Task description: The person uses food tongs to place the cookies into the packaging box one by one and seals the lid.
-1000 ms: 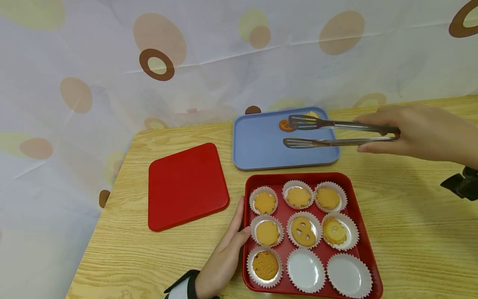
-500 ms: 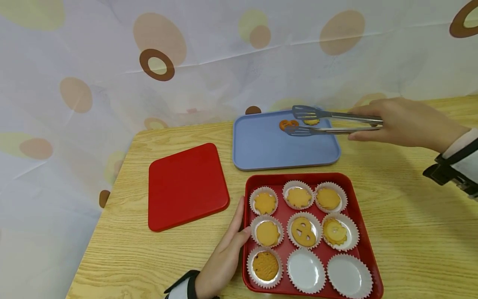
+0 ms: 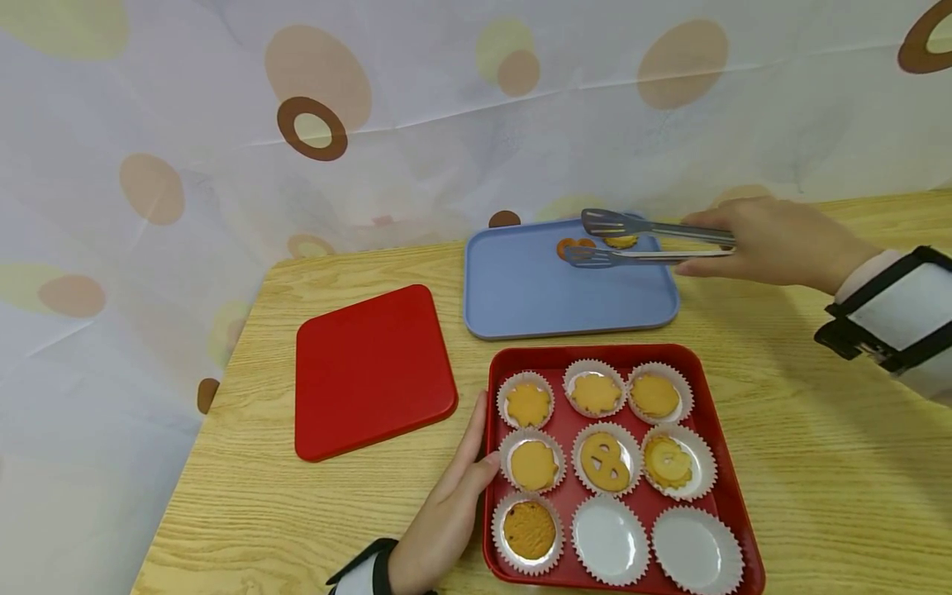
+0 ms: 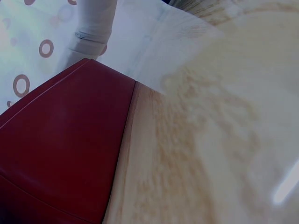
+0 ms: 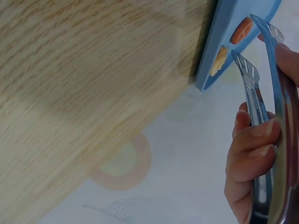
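OK, right wrist view: right hand [image 5: 250, 161] has fingers and thumb wrapped round metal tongs [image 5: 287, 121], tong tips spread. One tip shows by the pretzel [image 5: 241, 31], the other by the yellow cookie [image 5: 219, 60]. Both cookies sit on the blue tray [image 5: 211, 51]. Can't tell if metal touches either.

Left wrist view: a red wall [image 4: 65, 140], probably the box side, and wood; a pale sleeve [image 4: 93, 23] up top. Left hand doesn't show, no grip info here.

Head view: blue tray lies along the back edge of the surface [image 3: 223, 479]; pretzel near the tray's back edge, yellow cookie in its back-right corner. Left hand [image 3: 446, 504] lies flat along the left edge of the red box [image 3: 550, 355], fingers straight, thumb at the rim. Red lid [image 3: 375, 372] further left.

To do the pickup well, I'd commit to one cookie, straddle it with both tips low, then squeeze evenly and lightly; they look likely to snap. Tips currently span across both, so I'd watch for dragging the neighbour. Lift straight to clear the tray rim.

Diff vs 1.0 s ago: right hand has come left toward the tray, tongs further back, lower arm now overlapping part of the pretzel. Left hand, box and lid look unchanged.
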The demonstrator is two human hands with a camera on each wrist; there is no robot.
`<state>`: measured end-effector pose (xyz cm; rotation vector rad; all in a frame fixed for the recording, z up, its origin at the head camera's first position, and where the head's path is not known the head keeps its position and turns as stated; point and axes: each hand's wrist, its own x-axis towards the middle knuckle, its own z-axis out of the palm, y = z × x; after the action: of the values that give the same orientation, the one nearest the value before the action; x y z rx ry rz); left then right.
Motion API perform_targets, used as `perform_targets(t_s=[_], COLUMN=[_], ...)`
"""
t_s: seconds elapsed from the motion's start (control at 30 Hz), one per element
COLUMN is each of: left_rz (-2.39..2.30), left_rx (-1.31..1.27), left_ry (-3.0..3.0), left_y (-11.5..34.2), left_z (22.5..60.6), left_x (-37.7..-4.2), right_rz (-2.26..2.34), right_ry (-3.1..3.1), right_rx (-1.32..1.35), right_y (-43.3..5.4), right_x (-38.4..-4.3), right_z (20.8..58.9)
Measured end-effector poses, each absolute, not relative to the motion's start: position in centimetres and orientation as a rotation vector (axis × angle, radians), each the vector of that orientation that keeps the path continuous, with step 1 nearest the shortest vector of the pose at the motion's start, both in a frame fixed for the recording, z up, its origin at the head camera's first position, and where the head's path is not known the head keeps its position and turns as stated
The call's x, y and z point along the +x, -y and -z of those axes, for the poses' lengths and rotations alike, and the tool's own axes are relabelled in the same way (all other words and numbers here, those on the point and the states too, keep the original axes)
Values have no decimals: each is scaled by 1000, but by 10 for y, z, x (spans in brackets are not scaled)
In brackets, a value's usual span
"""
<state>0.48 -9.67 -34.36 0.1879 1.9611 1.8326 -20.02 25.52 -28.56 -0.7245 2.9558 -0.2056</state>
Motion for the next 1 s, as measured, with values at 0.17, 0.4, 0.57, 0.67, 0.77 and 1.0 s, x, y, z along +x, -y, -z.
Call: perform_targets(t_s=[0.17,0.4,0.57,0.67,0.77,1.0], left_rz=[-1853,-1863,-1857,-1859,-1864,-1871], left_rx=[185,175,170,173,178,186], left_ry=[-1932,-1920,-1925,-1921,-1914,-1906], left_y=[97,96,97,97,98,98], left_z=[344,343,343,343,343,344], left_x=[5,6,6,6,6,6], right_rz=[218,276,286,287,289,278], right_ry=[-2953,-2932,-2930,-2932,-2934,-2946], right_rx=[-712,-739,-723,-722,-726,-689], right_y=[-252,-249,-245,-242,-240,-235], right_x=[-203,-204,-204,-203,-201,-195], right_z=[288,292,294,294,294,291])
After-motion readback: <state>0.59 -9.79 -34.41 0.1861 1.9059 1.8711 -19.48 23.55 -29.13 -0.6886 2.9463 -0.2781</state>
